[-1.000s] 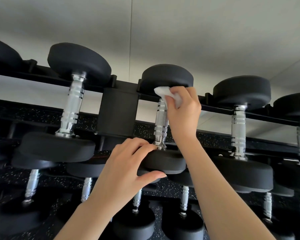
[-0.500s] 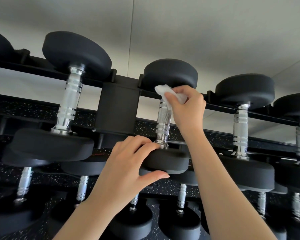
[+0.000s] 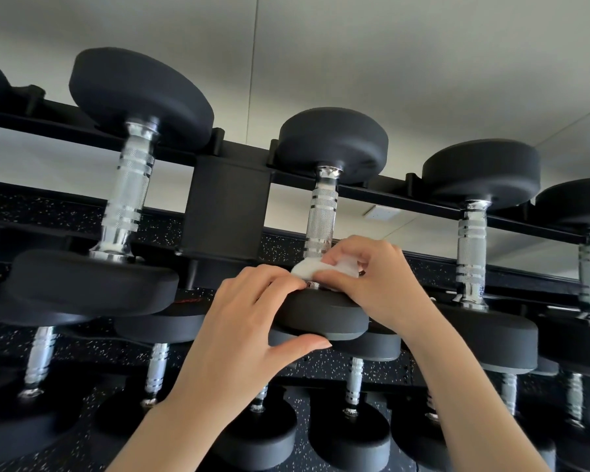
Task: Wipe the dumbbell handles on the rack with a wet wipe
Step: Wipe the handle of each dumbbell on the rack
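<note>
A black dumbbell with a knurled chrome handle (image 3: 322, 212) lies across the top tier of the black rack (image 3: 227, 206). My right hand (image 3: 372, 284) grips a white wet wipe (image 3: 312, 267) wrapped round the near, lower end of that handle. My left hand (image 3: 249, 321) holds the dumbbell's near head (image 3: 324, 316), fingers over its top and thumb under its rim. The far head (image 3: 332, 144) rests on the back rail.
More black dumbbells lie on the top tier: one to the left (image 3: 126, 206), others to the right (image 3: 472, 247). Lower tiers hold several smaller ones (image 3: 353, 386). Behind are a speckled black floor and a pale wall.
My right hand has slid the wipe down the handle from its far end to its near end. My left hand stays on the near head.
</note>
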Demonstrator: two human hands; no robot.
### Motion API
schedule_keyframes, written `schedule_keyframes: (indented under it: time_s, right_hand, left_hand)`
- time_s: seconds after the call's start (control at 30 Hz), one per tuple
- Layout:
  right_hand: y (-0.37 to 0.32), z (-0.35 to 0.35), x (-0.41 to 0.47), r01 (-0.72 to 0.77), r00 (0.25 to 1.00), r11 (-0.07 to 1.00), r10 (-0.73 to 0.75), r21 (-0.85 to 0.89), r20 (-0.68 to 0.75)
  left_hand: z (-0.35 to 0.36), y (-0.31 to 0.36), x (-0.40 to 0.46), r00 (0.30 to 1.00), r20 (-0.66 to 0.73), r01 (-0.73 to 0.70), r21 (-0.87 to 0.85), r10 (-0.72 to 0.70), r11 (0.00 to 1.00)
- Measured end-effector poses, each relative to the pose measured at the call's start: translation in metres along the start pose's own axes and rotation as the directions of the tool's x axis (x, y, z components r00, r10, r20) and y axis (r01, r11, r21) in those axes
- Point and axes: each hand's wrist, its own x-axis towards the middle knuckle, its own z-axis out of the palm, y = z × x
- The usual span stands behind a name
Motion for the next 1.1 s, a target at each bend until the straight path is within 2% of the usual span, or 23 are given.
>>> schedule_keyframes:
  time_s: [0.17,0.27,0.43,0.6,0.77,0.9,1.1]
  right_hand:
    - [0.008,-0.004,-0.002,-0.076,0.996,0.996,0.074,0.038,0.049]
    - [0.013,0.001,-0.004,-0.106,0.994,0.989,0.110,0.106,-0.026]
    - [0.014,0.011,0.001,-0.101,0.963,0.929,0.181,0.355,-0.198]
    - [0.004,0.009,0.026,-0.017,0.924,0.916,0.168,0.402,-0.344]
    - [0.001,0.009,0.046,0.021,0.892,0.889,0.190,0.457,-0.411]
    - [0.001,0.013,0.054,0.040,0.878,0.822,0.242,0.568,-0.412]
    - [0.000,0.017,0.057,0.042,0.890,0.663,0.315,0.748,-0.329]
  left_hand:
    - [-0.002,-0.002,0.002,0.999,0.033,0.009,0.012,-0.009,1.000]
    - [-0.002,-0.001,0.002,0.999,0.037,0.010,0.017,-0.010,1.000]
    - [-0.002,0.001,0.002,1.000,0.026,0.016,0.015,-0.016,1.000]
    - [-0.002,0.001,0.002,1.000,0.022,0.020,0.009,-0.020,1.000]
    - [-0.001,0.000,0.001,1.000,0.016,0.020,0.005,-0.020,1.000]
    - [0.000,-0.002,0.002,1.000,0.017,0.016,0.006,-0.016,1.000]
    - [0.000,-0.003,0.001,1.000,0.013,0.005,0.003,-0.005,1.000]
